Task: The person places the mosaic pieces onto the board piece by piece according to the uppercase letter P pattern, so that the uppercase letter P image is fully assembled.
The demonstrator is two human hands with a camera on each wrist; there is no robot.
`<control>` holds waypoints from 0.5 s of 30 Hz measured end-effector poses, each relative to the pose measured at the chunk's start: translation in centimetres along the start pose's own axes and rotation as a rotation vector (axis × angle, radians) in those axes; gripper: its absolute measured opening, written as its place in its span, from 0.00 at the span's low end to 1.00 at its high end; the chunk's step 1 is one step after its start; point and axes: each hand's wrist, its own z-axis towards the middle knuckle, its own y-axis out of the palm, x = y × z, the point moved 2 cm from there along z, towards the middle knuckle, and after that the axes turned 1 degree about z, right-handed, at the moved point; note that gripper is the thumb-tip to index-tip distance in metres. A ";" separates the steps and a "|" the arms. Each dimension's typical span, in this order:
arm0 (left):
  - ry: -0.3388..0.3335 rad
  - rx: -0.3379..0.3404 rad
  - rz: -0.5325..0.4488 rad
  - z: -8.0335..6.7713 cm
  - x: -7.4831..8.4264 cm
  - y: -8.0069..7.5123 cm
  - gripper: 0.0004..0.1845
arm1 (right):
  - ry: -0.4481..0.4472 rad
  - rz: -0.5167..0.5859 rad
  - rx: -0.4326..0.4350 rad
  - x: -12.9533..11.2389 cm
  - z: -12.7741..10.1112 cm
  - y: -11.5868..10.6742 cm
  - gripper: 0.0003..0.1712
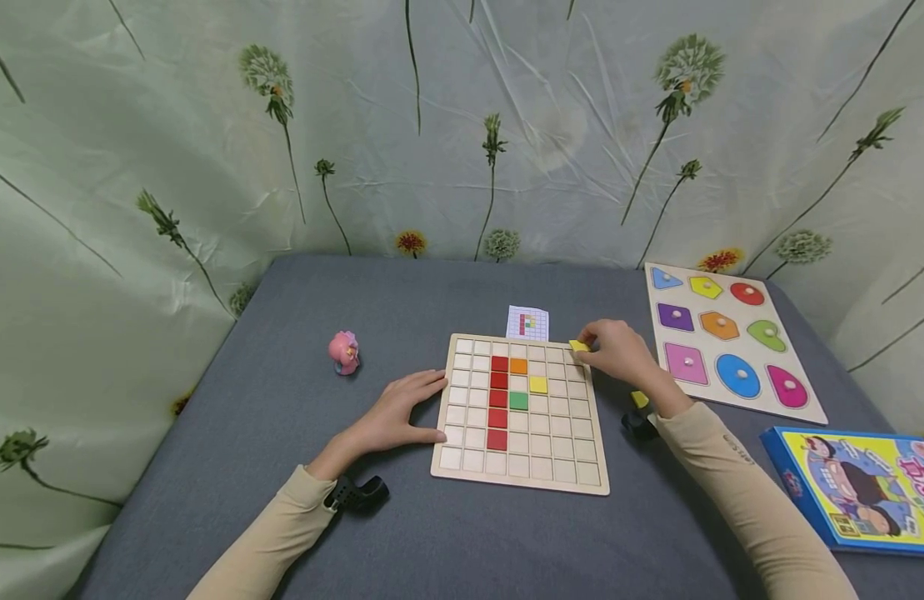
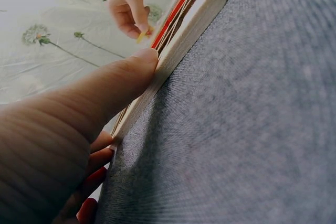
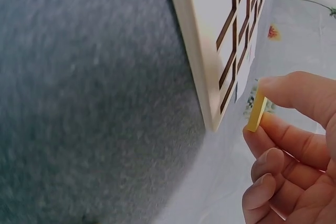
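Note:
A wooden grid board point(image 1: 517, 481) lies on the cloth-covered table. Several red square tiles point(image 1: 498, 398) form a column in it, with an orange tile point(image 1: 518, 367), a yellow tile point(image 1: 538, 384) and a green tile point(image 1: 518, 401) to their right. My left hand point(image 1: 392, 414) touches the board's left edge, fingers extended and thumb against the rim. Over the board's far right corner, my right hand point(image 1: 617, 354) pinches another yellow tile point(image 3: 256, 113) between thumb and fingers. A small printed pattern card point(image 1: 527, 323) stands at the board's far edge.
One more yellow tile point(image 1: 640, 399) shows beside the right wrist. A knobbed shape puzzle point(image 1: 681, 340) lies at the far right, with a blue and yellow box point(image 1: 866, 492) nearer. A pink toy figure point(image 1: 345, 352) stands left of the board. A flowered curtain point(image 1: 566, 167) hangs behind.

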 end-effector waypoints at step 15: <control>0.007 0.000 0.004 0.0 -0.1 0.1 0.43 | -0.045 0.032 0.006 -1.6 -0.2 0.9 0.13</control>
